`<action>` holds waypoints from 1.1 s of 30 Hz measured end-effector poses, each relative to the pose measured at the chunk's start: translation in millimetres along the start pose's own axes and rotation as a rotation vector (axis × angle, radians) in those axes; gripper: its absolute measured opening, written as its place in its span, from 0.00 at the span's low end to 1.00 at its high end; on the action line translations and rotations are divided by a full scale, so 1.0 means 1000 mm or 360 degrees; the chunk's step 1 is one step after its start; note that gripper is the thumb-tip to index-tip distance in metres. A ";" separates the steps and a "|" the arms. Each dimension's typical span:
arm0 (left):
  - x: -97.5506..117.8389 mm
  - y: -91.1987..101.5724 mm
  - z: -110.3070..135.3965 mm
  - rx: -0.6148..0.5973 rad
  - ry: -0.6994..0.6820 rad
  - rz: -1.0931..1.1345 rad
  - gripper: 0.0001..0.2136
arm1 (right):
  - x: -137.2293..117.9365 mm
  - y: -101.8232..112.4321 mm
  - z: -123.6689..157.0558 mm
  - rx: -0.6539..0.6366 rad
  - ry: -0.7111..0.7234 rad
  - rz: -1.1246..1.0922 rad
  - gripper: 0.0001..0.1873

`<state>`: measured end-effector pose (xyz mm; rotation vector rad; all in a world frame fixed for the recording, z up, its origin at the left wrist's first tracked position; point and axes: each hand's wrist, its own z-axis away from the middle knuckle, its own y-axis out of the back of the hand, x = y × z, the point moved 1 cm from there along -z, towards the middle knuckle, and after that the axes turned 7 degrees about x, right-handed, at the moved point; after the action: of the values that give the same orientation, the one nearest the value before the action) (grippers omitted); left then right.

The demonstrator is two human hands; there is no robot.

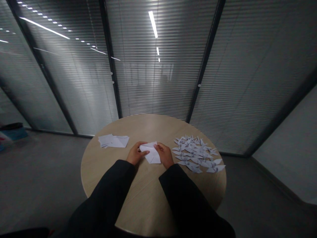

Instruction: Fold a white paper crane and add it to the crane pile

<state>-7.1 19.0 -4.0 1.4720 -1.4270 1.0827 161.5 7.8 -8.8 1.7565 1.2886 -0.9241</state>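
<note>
Between my hands is a white sheet of paper, partly folded, with crease lines showing on its face. My left hand grips its left edge, thumb on top and fingers behind. On the opposite side my right hand pinches the upper right edge, the thumb lying on the paper. To the right of my right hand lie many white folded paper cranes, grouped in rough rows. A loose stack of white paper sheets rests left of my left hand.
A round wooden table bears all the paper. Behind it stands a glass partition with blinds and dark frames. A white wall is at the right. On the floor at far left sits a blue container.
</note>
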 end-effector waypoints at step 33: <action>-0.003 0.004 -0.003 0.0094 0.0316 0.0382 0.22 | 0.002 -0.003 0.003 -0.0256 -0.0123 -0.0324 0.23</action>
<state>-10.9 22.6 -6.3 1.2154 -1.4650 1.3889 158.7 7.1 -12.5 1.4730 1.4681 -0.9625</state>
